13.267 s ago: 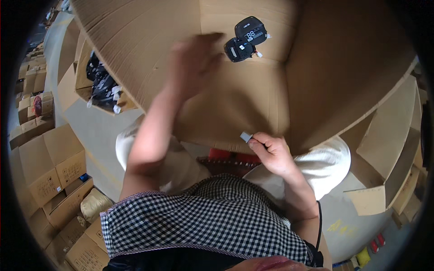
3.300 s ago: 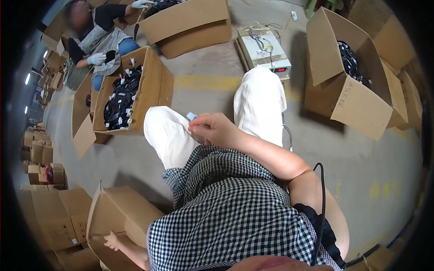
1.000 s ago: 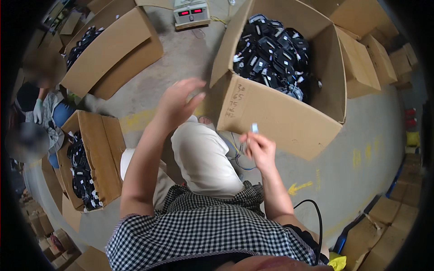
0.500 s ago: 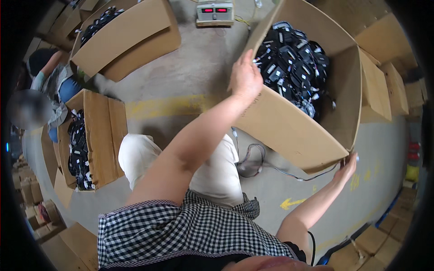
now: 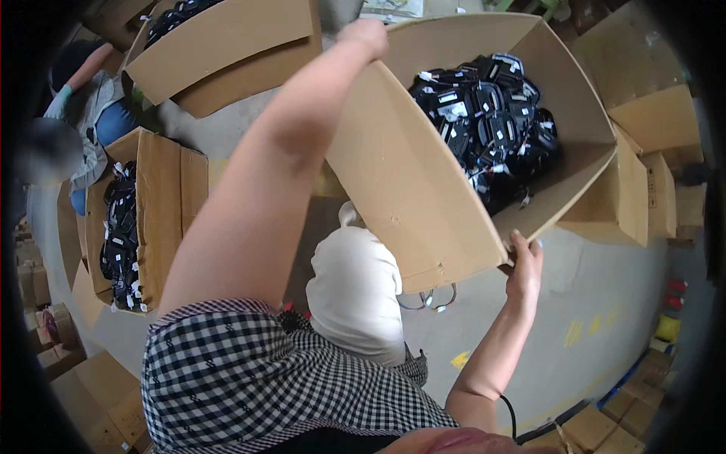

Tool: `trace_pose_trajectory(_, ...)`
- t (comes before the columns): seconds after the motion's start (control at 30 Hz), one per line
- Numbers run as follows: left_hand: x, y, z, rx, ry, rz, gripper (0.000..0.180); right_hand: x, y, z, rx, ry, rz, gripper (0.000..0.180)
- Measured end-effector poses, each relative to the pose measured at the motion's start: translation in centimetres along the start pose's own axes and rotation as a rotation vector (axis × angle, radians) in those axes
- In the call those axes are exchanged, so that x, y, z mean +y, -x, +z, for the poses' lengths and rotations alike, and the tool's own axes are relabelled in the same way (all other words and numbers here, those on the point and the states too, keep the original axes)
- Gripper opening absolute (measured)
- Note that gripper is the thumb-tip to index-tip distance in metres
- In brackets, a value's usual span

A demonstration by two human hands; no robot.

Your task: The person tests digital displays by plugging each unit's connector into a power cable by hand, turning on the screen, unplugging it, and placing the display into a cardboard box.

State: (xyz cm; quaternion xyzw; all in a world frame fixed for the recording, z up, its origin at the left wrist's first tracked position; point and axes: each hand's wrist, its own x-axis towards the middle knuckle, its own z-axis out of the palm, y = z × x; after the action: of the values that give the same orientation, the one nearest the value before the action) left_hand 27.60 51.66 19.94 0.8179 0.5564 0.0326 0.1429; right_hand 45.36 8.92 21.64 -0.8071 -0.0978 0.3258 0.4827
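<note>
A big open cardboard box stands before me, tilted toward me. Inside it lies a heap of black plastic parts with short wires and white connectors. My left hand is closed over the rim at the box's far left corner. Down at its near right corner, my right hand grips the edge, thumb on top and the other fingers partly hidden underneath. My left forearm crosses in front of the box's left side.
Another carton of black parts stands at the left, with a larger carton behind it. A co-worker sits at the far left. Cables lie on the floor under the box; more cartons stand right.
The box has turned and come nearer, its left corner swinging left and away. My left hand has moved up and left with it, my right hand left. The device with red displays is now hidden.
</note>
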Motion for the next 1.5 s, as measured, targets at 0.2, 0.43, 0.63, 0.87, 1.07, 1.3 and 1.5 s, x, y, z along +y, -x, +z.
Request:
trace_pose_trajectory(0.2, -1.0, 4.8, -1.0, -0.001, 0.03, 0.106, 0.03, 4.4, -1.1, 0.2, 0.125, -0.221, -0.03, 0.035)
trace_pose_trajectory(0.43, -8.1, 14.8, 1.9, 0.218, 0.231, 0.177, 0.016, 9.6, 3.7, -0.4, 0.026, -0.163, -0.28, 0.044)
trace_pose_trajectory(0.63, -14.1, 32.1, 6.8, 0.374, 0.433, 0.032, 0.012, 16.6, 11.6, -2.9, 0.018, 0.013, -0.511, 0.056)
trace_pose_trajectory(0.87, -11.1, 34.1, 6.7, 0.546, 0.458, -0.02, 0.012, 14.4, 1.9, -7.2, -0.108, 0.137, -0.66, 0.057)
trace_pose_trajectory(1.07, -13.1, 31.3, 8.1, 0.528, 0.389, -0.056, 0.013, 7.4, -4.0, -2.6, -0.293, 0.389, -0.581, 0.055)
trace_pose_trajectory(1.3, -17.1, 34.3, 11.5, 0.473, 0.352, -0.12, 0.015, 7.2, -4.5, -4.5, -0.641, 0.025, -0.005, 0.056)
trace_pose_trajectory(1.5, -17.6, 39.2, 14.0, 0.366, 0.261, -0.128, 0.017, -0.9, -3.3, -13.6, -0.22, 0.023, -0.486, 0.034)
